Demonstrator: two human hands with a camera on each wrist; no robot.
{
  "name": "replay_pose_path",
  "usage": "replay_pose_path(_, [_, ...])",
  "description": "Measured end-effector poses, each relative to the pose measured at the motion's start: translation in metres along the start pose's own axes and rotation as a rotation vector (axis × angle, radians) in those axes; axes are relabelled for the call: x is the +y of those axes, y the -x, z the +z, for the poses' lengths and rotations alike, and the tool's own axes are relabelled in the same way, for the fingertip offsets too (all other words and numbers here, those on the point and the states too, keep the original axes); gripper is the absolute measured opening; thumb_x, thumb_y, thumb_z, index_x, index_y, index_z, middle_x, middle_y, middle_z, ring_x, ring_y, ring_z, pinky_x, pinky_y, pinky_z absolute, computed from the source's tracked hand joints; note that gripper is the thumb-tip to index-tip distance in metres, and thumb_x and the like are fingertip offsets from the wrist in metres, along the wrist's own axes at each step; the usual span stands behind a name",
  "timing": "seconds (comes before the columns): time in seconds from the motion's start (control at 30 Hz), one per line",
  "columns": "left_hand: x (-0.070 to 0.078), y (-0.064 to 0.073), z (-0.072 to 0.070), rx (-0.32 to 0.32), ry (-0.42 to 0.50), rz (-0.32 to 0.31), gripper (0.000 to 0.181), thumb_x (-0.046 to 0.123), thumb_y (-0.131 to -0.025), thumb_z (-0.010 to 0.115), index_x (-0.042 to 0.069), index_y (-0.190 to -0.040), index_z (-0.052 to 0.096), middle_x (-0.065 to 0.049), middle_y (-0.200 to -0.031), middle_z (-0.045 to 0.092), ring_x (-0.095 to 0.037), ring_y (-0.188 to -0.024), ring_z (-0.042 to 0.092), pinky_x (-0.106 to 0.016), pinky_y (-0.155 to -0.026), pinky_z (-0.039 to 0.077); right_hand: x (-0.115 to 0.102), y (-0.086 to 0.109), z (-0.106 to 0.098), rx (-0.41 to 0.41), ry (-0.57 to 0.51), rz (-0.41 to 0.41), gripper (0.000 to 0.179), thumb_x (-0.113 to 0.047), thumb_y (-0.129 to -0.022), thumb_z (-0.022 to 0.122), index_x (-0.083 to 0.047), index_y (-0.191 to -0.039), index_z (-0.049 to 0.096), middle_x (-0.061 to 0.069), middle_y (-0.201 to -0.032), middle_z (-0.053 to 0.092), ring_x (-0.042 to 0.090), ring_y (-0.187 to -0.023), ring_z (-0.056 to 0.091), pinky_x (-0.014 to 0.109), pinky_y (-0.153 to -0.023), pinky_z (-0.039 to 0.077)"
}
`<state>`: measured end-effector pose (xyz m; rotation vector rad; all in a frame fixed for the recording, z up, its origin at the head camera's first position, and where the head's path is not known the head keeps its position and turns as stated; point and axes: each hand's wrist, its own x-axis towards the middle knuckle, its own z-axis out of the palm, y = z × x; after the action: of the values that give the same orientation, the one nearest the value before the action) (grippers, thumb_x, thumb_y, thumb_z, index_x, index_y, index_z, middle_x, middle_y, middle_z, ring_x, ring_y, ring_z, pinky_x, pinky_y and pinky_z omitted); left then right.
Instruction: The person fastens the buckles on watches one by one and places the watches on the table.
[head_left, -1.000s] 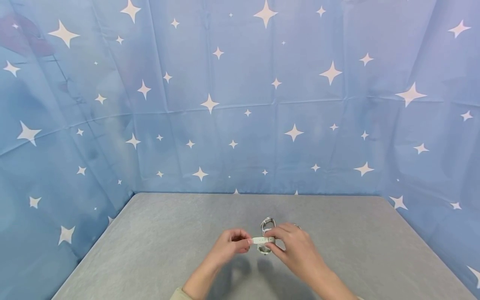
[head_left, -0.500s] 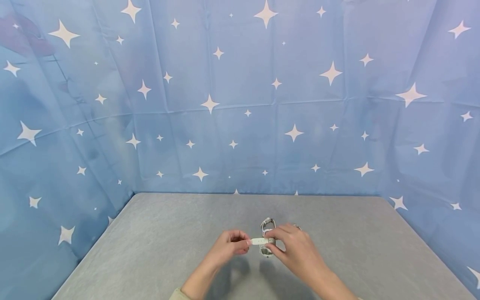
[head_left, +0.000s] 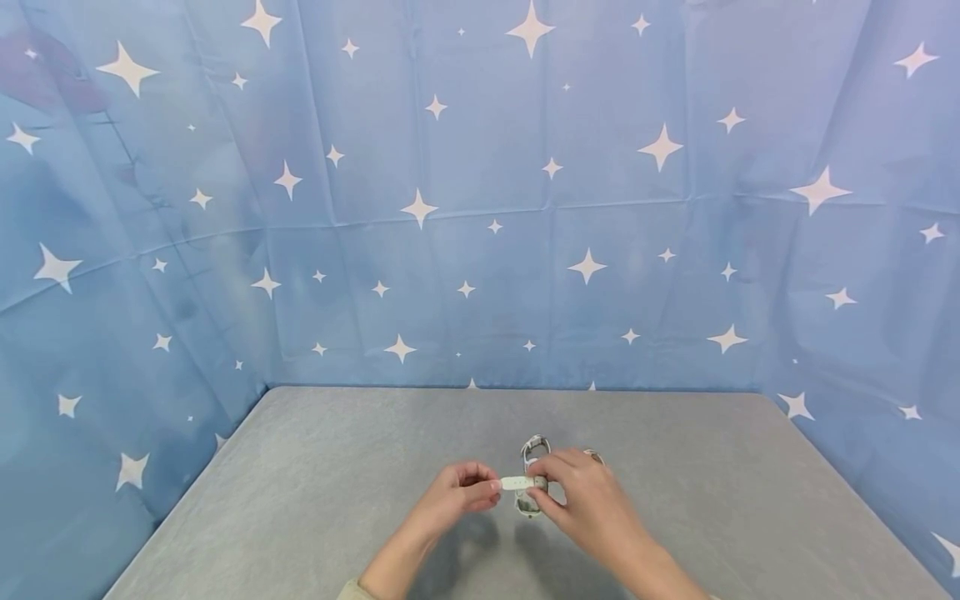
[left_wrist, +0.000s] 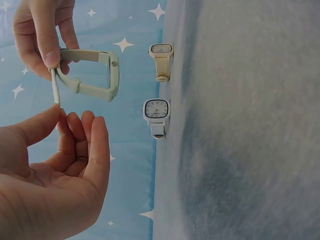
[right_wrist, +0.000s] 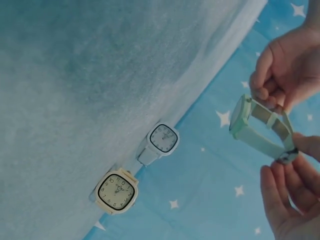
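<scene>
A pale green wristwatch [left_wrist: 114, 75] is held up above the table between both hands, its strap bent into a loop. My left hand [head_left: 453, 493] pinches the free tip of the strap [head_left: 516, 482] between thumb and forefinger; its other fingers are curled loosely. With thumb and fingers my right hand [head_left: 592, 500] pinches the same strap at its metal buckle [right_wrist: 287, 156], shown in the right wrist view. The square watch case hangs below the strap in the head view, its dial turned away in the left wrist view. Right fingertips partly hide the buckle.
On the grey table [head_left: 337, 467] stand two more watches, a white one [left_wrist: 157, 108] and a cream one [left_wrist: 161, 50]. In the head view they lie just beyond the hands, the cream one mostly behind my right hand. A blue star-patterned curtain [head_left: 480, 167] surrounds the table.
Both hands keep their grip and have hardly moved. The strap tip has shifted very slightly left, and the hanging watch case has swung a little beneath it.
</scene>
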<state>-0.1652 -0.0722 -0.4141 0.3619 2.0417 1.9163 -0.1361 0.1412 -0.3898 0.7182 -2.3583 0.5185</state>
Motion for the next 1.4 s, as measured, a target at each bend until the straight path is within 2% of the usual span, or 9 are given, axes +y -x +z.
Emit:
replay_pose_path(0.23, [0.001, 0.001, 0.002, 0.019, 0.007, 0.011, 0.028, 0.016, -0.099, 0.059, -0.011, -0.109, 0.062, -0.003, -0.098, 0.068, -0.01, -0.094, 0.066, -0.037, -0.094, 0.057, -0.001, -0.001, 0.001, 0.064, -0.04, 0.017, 0.029, -0.013, -0.068, 0.091, -0.022, -0.087, 0.071, -0.016, -0.08, 0.064, -0.007, -0.073, 0.05, 0.018, -0.064, 0.046])
replay_pose_path(0.37, [0.0, 0.0, 0.003, 0.022, -0.006, 0.023, 0.03, 0.017, -0.098, 0.061, -0.01, -0.111, 0.062, -0.005, -0.102, 0.068, -0.01, -0.095, 0.065, -0.038, -0.095, 0.057, -0.001, -0.002, 0.0, 0.092, -0.045, 0.008, 0.03, -0.012, -0.066, 0.091, -0.022, -0.086, 0.07, -0.016, -0.079, 0.063, -0.007, -0.073, 0.049, 0.017, -0.063, 0.046])
replay_pose_path(0.63, [-0.001, -0.002, 0.008, -0.003, -0.04, 0.073, 0.032, 0.015, -0.096, 0.066, -0.004, -0.122, 0.064, -0.011, -0.115, 0.069, -0.01, -0.098, 0.065, -0.036, -0.092, 0.055, -0.001, -0.002, -0.003, 0.078, -0.07, 0.045, 0.029, -0.012, -0.069, 0.09, -0.023, -0.085, 0.069, -0.016, -0.081, 0.063, -0.006, -0.074, 0.049, 0.018, -0.064, 0.047])
replay_pose_path(0.8, [-0.003, -0.004, 0.015, -0.009, -0.035, 0.119, 0.034, 0.013, -0.093, 0.068, -0.004, -0.123, 0.064, -0.013, -0.117, 0.07, -0.017, -0.107, 0.067, -0.026, -0.087, 0.055, 0.0, -0.002, -0.003, 0.083, -0.074, 0.047, 0.029, -0.011, -0.069, 0.09, -0.023, -0.085, 0.069, -0.015, -0.082, 0.065, -0.004, -0.074, 0.053, 0.018, -0.064, 0.048])
replay_pose_path(1.07, [-0.003, -0.006, 0.021, 0.014, -0.001, 0.164, 0.031, 0.008, -0.091, 0.069, -0.009, -0.116, 0.064, -0.011, -0.106, 0.072, -0.006, -0.089, 0.066, -0.019, -0.08, 0.053, -0.001, -0.001, -0.001, 0.084, -0.095, 0.07, 0.028, -0.01, -0.071, 0.089, -0.024, -0.085, 0.068, -0.016, -0.082, 0.064, -0.006, -0.074, 0.052, 0.018, -0.064, 0.048])
replay_pose_path(1.4, [-0.003, -0.005, 0.021, 0.053, 0.014, 0.167, 0.029, 0.005, -0.088, 0.072, -0.012, -0.11, 0.064, -0.009, -0.099, 0.073, -0.005, -0.082, 0.065, -0.019, -0.077, 0.054, -0.001, 0.0, -0.002, 0.053, -0.141, 0.119, 0.03, -0.007, -0.072, 0.087, -0.024, -0.087, 0.067, -0.017, -0.084, 0.064, -0.007, -0.073, 0.055, 0.02, -0.068, 0.055])
